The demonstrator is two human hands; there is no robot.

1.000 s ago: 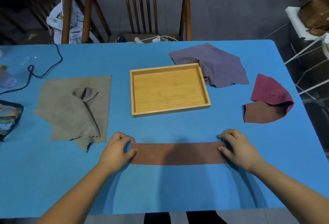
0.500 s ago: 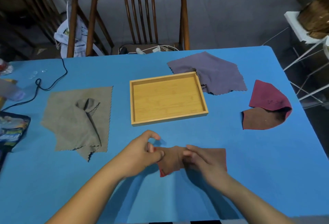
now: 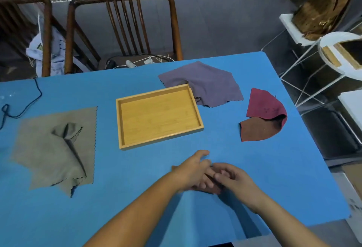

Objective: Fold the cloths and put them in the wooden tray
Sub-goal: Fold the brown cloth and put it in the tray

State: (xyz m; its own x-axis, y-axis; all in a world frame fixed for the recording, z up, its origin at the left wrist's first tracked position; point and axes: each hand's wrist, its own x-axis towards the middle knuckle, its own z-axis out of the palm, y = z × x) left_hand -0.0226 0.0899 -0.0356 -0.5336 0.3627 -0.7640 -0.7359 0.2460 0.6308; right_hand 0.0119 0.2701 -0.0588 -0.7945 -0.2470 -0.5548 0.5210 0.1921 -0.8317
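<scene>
A small folded brown cloth (image 3: 214, 189) lies on the blue table near its front edge, almost wholly hidden under my hands. My left hand (image 3: 193, 170) rests on top of it with fingers laid forward and the thumb spread away. My right hand (image 3: 234, 180) meets it from the right, fingers curled at the cloth's edge. The empty wooden tray (image 3: 118, 123) sits just beyond my hands at the table's middle. An olive-grey cloth (image 3: 49, 148) lies rumpled at the left, a purple cloth (image 3: 211, 84) behind the tray's right corner, and a maroon cloth (image 3: 262, 109) at the right.
A dark cable (image 3: 19, 113) trails across the table's far left. Two wooden chairs (image 3: 125, 31) stand behind the table. White wire stands (image 3: 305, 74) with boxes are off the table's right edge. Bare blue table (image 3: 264, 168) lies to the right of my hands.
The long brown strip has been folded shorter: my left hand carried its left end over to the right, and both hands now meet over the small bundle. The view has tilted upward.
</scene>
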